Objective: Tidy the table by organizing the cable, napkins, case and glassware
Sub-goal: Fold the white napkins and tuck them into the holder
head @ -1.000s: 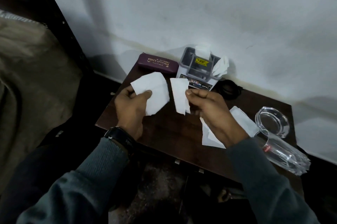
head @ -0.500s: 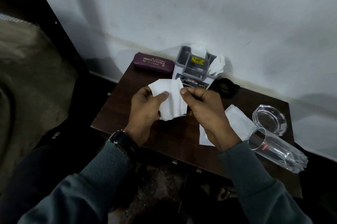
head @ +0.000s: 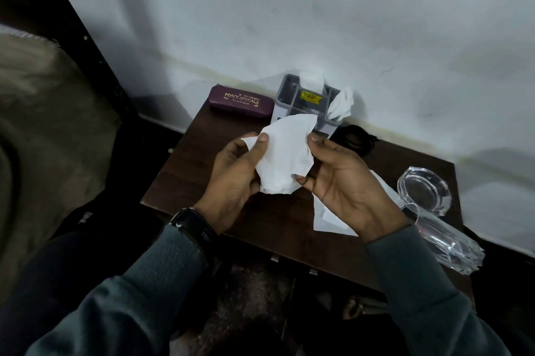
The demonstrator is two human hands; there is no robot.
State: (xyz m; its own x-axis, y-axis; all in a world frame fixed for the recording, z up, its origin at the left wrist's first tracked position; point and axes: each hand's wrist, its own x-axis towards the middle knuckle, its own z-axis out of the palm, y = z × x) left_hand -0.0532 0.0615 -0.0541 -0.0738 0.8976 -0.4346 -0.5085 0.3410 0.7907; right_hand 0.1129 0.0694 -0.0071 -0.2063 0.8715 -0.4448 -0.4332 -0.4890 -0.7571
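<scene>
**Over the table, two napkins are becoming one bundle**

Above the dark wooden table (head: 199, 161), both hands are working a white napkin bundle (head: 285, 153) held in the air. The left hand (head: 236, 176) is clamping it with thumb on top and fingers curled beneath. The right hand (head: 343, 185) is pinching its opposite edge between thumb and fingertips, probably to square the sheets for the grey organizer (head: 285, 92) just behind. That organizer is already holding a crumpled napkin (head: 343, 102). Another flat napkin (head: 327, 221) is lying on the table under the right wrist, seemingly waiting its turn.

The maroon case (head: 241, 101) is sitting by the wall and the black cable (head: 354, 138) is lying coiled beside the organizer. The glass ashtray (head: 424, 192) and the tumbler (head: 445, 240), lying on its side, are occupying the right end.

A second ago each hand was holding its own sheet, well apart. Now the sheets are overlapping in a shared grip.
</scene>
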